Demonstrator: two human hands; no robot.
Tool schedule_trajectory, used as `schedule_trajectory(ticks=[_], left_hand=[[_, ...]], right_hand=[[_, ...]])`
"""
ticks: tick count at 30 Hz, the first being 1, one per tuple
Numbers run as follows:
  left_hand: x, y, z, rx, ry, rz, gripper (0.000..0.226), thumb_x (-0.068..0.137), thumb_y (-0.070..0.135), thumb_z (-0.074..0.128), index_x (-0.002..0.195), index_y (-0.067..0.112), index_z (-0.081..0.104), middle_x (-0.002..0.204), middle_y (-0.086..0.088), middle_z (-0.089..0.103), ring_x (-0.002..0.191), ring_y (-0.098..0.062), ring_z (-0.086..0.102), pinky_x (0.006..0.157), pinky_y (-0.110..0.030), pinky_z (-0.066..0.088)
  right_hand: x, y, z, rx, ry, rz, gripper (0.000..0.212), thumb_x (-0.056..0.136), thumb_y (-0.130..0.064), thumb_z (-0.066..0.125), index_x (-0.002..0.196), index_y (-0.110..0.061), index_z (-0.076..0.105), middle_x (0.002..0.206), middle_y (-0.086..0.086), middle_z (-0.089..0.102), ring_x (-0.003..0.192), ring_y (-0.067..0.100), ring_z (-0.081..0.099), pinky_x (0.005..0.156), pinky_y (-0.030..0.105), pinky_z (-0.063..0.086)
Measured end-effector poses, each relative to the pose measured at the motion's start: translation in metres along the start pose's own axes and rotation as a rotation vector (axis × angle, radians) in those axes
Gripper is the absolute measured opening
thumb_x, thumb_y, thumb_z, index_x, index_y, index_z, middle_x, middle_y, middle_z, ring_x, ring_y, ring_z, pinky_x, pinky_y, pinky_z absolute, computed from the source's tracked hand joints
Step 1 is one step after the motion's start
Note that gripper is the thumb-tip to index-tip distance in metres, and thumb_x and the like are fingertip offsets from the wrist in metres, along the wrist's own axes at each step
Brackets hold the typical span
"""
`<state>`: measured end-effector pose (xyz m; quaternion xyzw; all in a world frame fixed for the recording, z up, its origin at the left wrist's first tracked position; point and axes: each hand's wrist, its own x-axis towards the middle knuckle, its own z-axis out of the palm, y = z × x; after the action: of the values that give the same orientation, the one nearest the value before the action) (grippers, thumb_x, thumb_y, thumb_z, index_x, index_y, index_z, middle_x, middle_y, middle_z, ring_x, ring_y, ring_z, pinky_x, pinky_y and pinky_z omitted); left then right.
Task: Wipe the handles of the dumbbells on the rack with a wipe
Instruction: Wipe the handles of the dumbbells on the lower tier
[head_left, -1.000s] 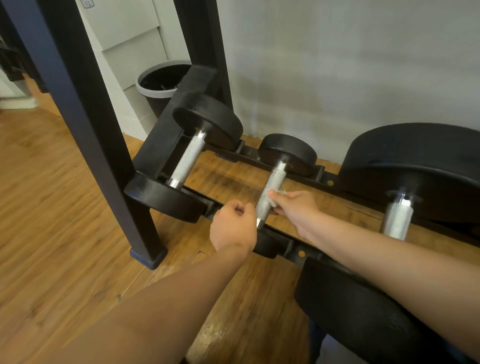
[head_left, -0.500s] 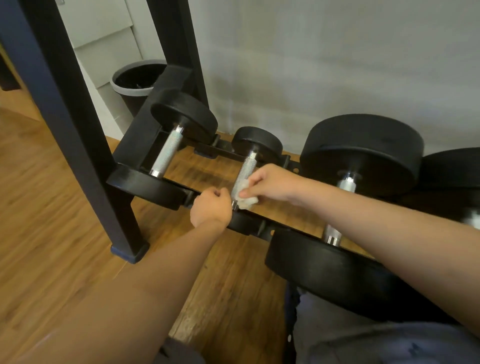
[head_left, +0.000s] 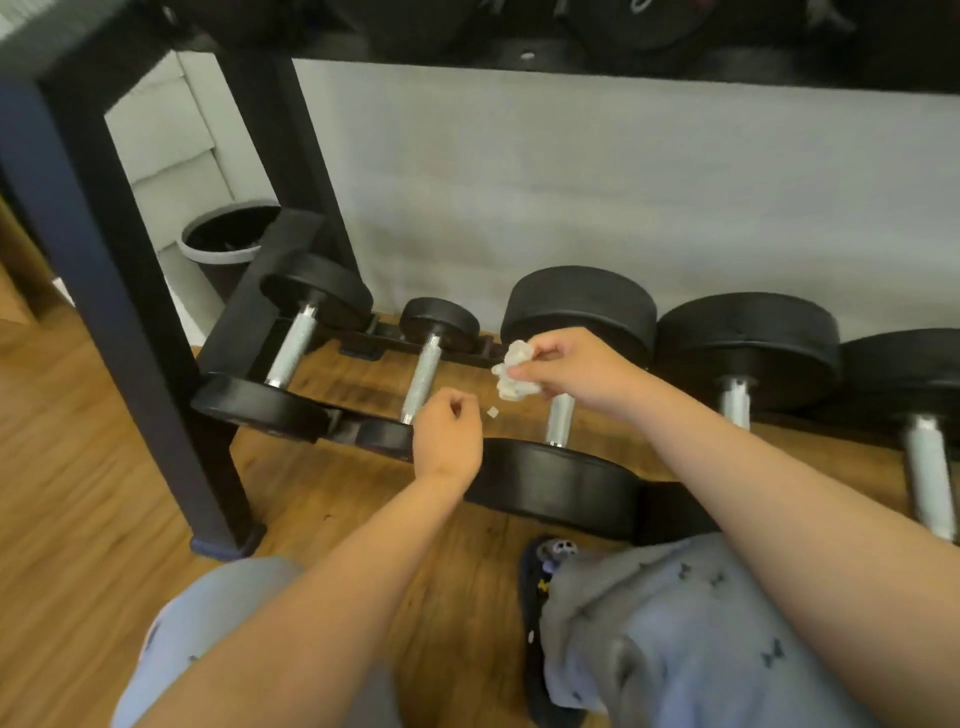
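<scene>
**Head view: wipe held just over the third dumbbell handle**

Your right hand (head_left: 574, 371) pinches the crumpled wipe (head_left: 513, 370) between thumb and fingertips. It sits just above the far end of the third handle (head_left: 560, 425) on the rack (head_left: 130, 322), not touching the metal. Bunched like that, it probably gives you a firm pad to close around the bar.

Your left hand (head_left: 449, 436) is curled into a fist with nothing showing in it. It hovers by the near end of the second handle (head_left: 423, 375), likely ready to steady a weight.

A small white scrap (head_left: 492, 412) shows between your hands; I cannot tell whether it lies on the floor (head_left: 78, 467) or is falling.

The first handle (head_left: 293, 349) lies to the left, and two more handles (head_left: 735, 402) lie to the right. The wide front weight (head_left: 556, 483) and its twin behind box in the third handle, so your fingers have a tight gap. The upper shelf (head_left: 519, 57) overhangs the row. A bin (head_left: 228, 236) stands behind the rack's left end, well apart. Your slipper (head_left: 537, 597) sits close to the front weight.
</scene>
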<state>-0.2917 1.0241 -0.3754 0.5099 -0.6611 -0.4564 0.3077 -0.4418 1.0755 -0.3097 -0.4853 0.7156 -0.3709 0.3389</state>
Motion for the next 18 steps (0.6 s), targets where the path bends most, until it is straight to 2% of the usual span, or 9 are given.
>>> schedule_trajectory(ticks=[3,6,7,9,11,14,18], left_hand=[[-0.019,0.007,0.004,-0.016,-0.044,0.086,0.013,0.1,0.015,0.05,0.098,0.013,0.064,0.097,0.005,0.061,0.093,-0.009,0.054,0.086,-0.019,0.036],[-0.028,0.014,0.01,-0.013,-0.067,0.139,0.011,0.099,0.014,0.052,0.097,0.016,0.062,0.098,0.004,0.063,0.094,-0.008,0.055,0.085,-0.018,0.037],[-0.03,0.018,0.012,-0.014,-0.065,0.149,0.011,0.099,0.014,0.052,0.096,0.017,0.062,0.098,0.003,0.063,0.094,-0.009,0.056,0.085,-0.018,0.037],[-0.033,0.025,0.016,-0.014,-0.059,0.15,0.011,0.099,0.014,0.052,0.094,0.017,0.062,0.096,0.004,0.062,0.092,-0.009,0.056,0.082,-0.019,0.037],[-0.037,0.032,0.022,-0.012,-0.067,0.136,0.011,0.099,0.014,0.052,0.095,0.017,0.061,0.094,0.005,0.061,0.091,-0.009,0.055,0.083,-0.02,0.037],[-0.039,0.038,0.031,0.006,-0.098,0.108,0.011,0.099,0.013,0.051,0.093,0.017,0.06,0.092,0.004,0.06,0.091,-0.012,0.056,0.083,-0.023,0.04],[-0.03,0.036,0.042,0.185,-0.129,0.158,0.007,0.097,0.017,0.055,0.097,0.017,0.062,0.099,0.0,0.064,0.095,-0.017,0.061,0.091,-0.035,0.05]], right_hand=[[-0.033,0.011,-0.014,0.063,0.099,0.032,0.024,0.09,-0.022,0.068,0.102,-0.001,0.071,0.104,0.018,0.069,0.097,0.028,0.066,0.073,0.023,0.057],[-0.064,0.023,-0.025,0.086,0.193,0.054,0.02,0.089,-0.019,0.069,0.094,0.0,0.071,0.089,0.021,0.067,0.078,0.032,0.061,0.074,0.033,0.053],[-0.074,0.024,-0.028,0.083,0.211,0.054,0.019,0.088,-0.018,0.069,0.091,0.001,0.07,0.084,0.02,0.066,0.076,0.031,0.06,0.074,0.034,0.052],[-0.088,0.023,-0.029,0.057,0.228,0.067,0.019,0.088,-0.018,0.07,0.091,0.001,0.07,0.087,0.018,0.068,0.081,0.032,0.063,0.079,0.035,0.053],[-0.096,0.02,-0.028,0.042,0.248,0.074,0.019,0.087,-0.019,0.07,0.093,-0.001,0.071,0.092,0.017,0.069,0.089,0.028,0.066,0.081,0.032,0.053],[-0.101,0.015,-0.021,0.038,0.314,0.068,0.016,0.087,-0.02,0.07,0.089,-0.004,0.072,0.09,0.013,0.069,0.089,0.024,0.065,0.078,0.025,0.049],[-0.1,0.019,-0.02,0.044,0.423,0.136,0.018,0.089,-0.023,0.069,0.087,-0.005,0.071,0.09,0.011,0.068,0.089,0.023,0.064,0.076,0.024,0.047]])
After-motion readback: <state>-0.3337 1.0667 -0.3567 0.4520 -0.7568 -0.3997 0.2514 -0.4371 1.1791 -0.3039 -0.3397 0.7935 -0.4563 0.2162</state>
